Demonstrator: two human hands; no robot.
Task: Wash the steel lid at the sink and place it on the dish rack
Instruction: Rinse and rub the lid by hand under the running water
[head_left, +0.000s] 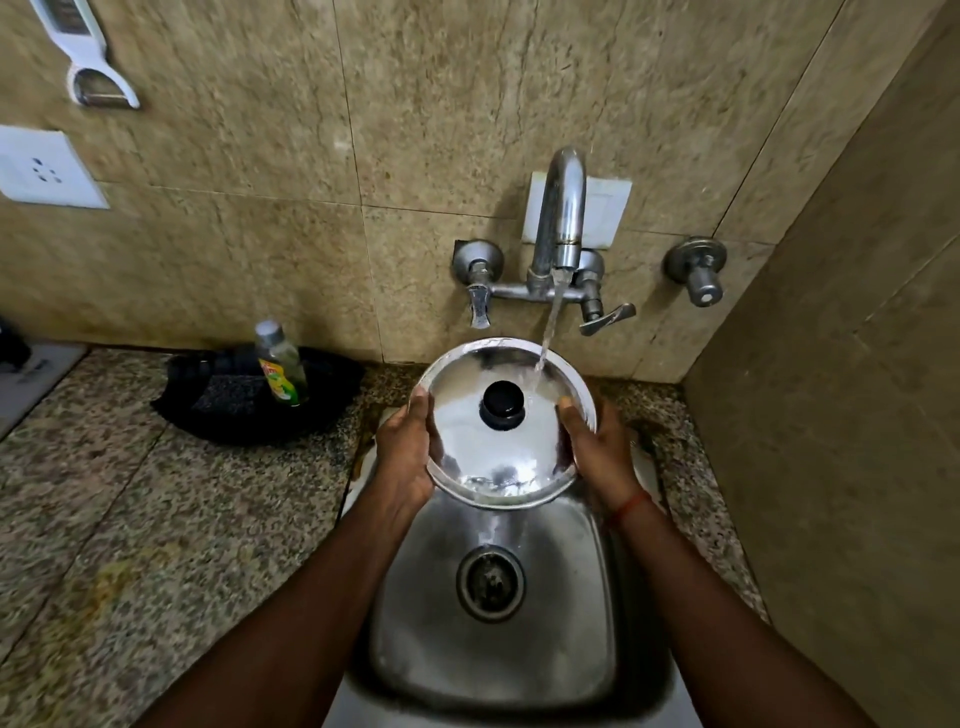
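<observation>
Lid (467, 447) sits tilted above the sink (498, 675), knob (502, 405) up, under the tap's (558, 218) stream. Left hand (402, 457) grasps its left rim, right hand (602, 457) its right rim, thumbs on top, the other fingers hidden beneath.

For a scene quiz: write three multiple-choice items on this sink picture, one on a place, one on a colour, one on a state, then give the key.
1. Where does the bottle stand?
A. in the sink
B. on the counter left of the sink
C. on the tap

2. What colour is the lid's knob?
A. black
B. red
C. white

3. What is the tap doing?
A. shut off
B. dripping onto the counter
C. running onto the lid

Key: B, the bottle stands by a dark cloth on the counter; A, the knob on the steel lid is black; C, water from the tap strikes the lid, held by the left hand and right hand.
</observation>
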